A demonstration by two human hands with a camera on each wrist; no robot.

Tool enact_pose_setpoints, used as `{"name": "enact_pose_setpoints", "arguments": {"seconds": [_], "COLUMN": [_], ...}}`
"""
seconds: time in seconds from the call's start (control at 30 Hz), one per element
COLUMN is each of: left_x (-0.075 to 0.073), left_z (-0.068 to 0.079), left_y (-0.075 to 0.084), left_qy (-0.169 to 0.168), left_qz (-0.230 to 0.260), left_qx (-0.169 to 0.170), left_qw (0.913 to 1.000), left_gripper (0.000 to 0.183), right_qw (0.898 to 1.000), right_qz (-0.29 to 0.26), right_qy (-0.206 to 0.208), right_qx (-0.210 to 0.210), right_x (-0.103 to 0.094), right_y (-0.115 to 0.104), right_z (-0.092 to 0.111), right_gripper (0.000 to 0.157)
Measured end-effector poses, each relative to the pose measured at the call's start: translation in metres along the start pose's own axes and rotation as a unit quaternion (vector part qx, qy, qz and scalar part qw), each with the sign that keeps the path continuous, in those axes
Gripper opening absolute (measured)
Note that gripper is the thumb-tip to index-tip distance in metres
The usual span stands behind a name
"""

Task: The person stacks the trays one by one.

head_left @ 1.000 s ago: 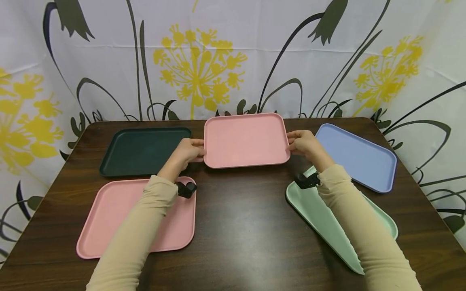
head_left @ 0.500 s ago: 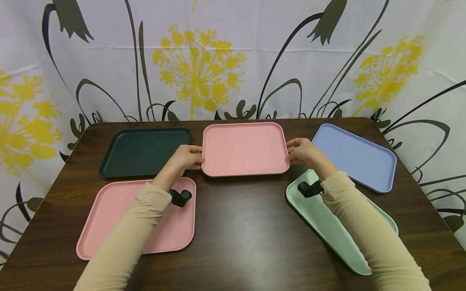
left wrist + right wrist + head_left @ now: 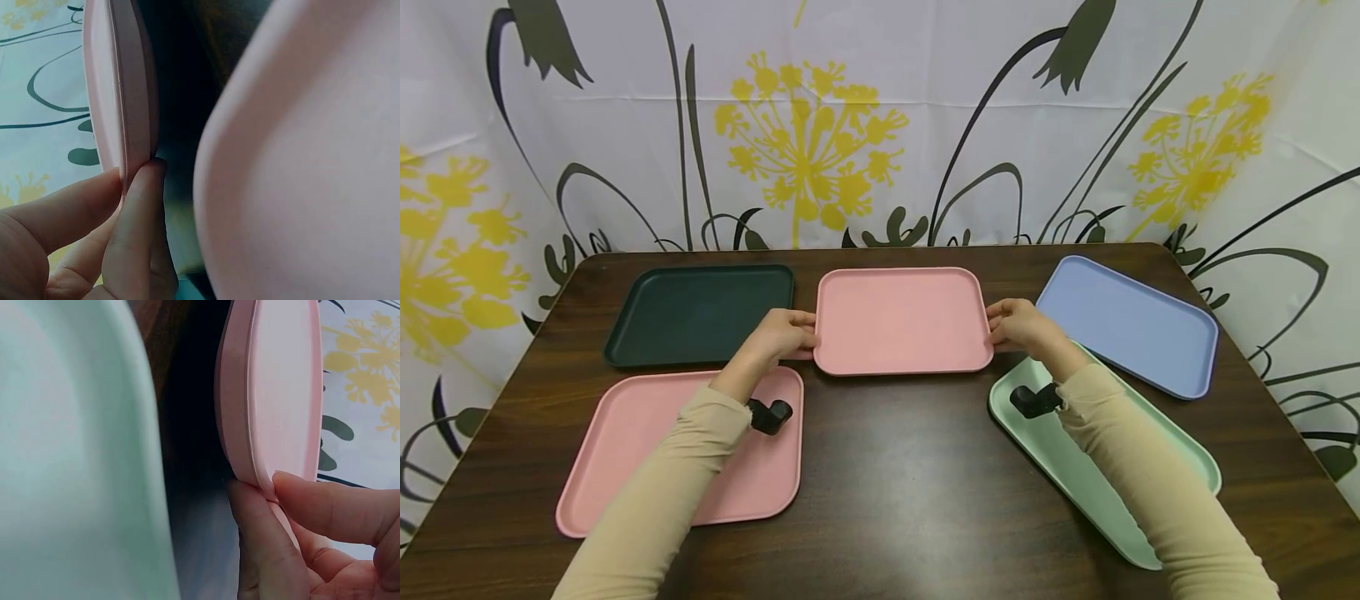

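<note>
A small pink tray (image 3: 902,321) lies level at the back middle of the table, between both hands. My left hand (image 3: 780,336) pinches its left edge, thumb on the rim and fingers beneath, as the left wrist view shows on the tray's side wall (image 3: 134,94). At the opposite short edge, my right hand (image 3: 1024,327) pinches the rim in the same way; in the right wrist view the thumb (image 3: 325,506) presses the rim from above.
A dark green tray (image 3: 700,317) lies back left, with a larger pink tray (image 3: 760,467) in front, under the left forearm. To the right are a blue tray (image 3: 1131,325) and a slanted light green tray (image 3: 1097,483). A patterned curtain (image 3: 880,125) hangs behind the wooden table (image 3: 895,492).
Both hands have brought the small pink tray down and toward the front, from tilted near the table's back edge to nearly flat. The other trays have not moved.
</note>
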State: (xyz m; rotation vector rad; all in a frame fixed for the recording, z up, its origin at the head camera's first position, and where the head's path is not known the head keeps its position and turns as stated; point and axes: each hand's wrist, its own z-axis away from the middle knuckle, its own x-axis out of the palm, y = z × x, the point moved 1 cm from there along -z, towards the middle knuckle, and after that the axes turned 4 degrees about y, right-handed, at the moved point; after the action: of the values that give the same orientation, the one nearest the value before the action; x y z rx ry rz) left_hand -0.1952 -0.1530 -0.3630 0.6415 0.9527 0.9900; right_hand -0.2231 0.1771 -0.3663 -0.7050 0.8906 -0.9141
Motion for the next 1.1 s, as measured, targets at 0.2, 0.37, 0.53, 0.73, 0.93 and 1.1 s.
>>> {"name": "enact_pose_setpoints", "arguments": {"seconds": [0.2, 0.37, 0.53, 0.73, 0.93, 1.1], "left_x": [0.003, 0.004, 0.005, 0.006, 0.004, 0.005], "left_z": [-0.002, -0.004, -0.005, -0.003, -0.003, -0.005], "left_y": [-0.004, -0.007, -0.008, -0.008, -0.009, -0.01], "left_qy": [-0.003, -0.005, -0.01, -0.015, -0.02, -0.017], "left_qz": [-0.002, 0.001, 0.006, 0.007, 0.001, -0.002], "left_qx": [-0.003, -0.001, -0.001, -0.003, -0.001, -0.001], "left_qw": [1.0, 1.0, 0.9999, 0.9999, 0.9998, 0.9999], "left_gripper": [0.052, 0.052, 0.053, 0.053, 0.053, 0.052], "right_qw": [1.0, 1.0, 1.0, 1.0, 1.0, 0.999], "right_qz": [0.004, 0.005, 0.012, 0.016, 0.024, 0.034], "right_qy": [-0.001, 0.003, 0.005, 0.003, 0.001, 0.004], "right_qx": [0.006, 0.007, 0.009, 0.006, 0.003, -0.003], "right_x": [0.001, 0.001, 0.002, 0.001, 0.001, 0.001], "right_y": [0.004, 0.007, 0.011, 0.013, 0.013, 0.013], "right_z": [-0.001, -0.003, -0.005, -0.008, -0.009, -0.009], "right_gripper": [0.059, 0.058, 0.057, 0.056, 0.056, 0.055]}}
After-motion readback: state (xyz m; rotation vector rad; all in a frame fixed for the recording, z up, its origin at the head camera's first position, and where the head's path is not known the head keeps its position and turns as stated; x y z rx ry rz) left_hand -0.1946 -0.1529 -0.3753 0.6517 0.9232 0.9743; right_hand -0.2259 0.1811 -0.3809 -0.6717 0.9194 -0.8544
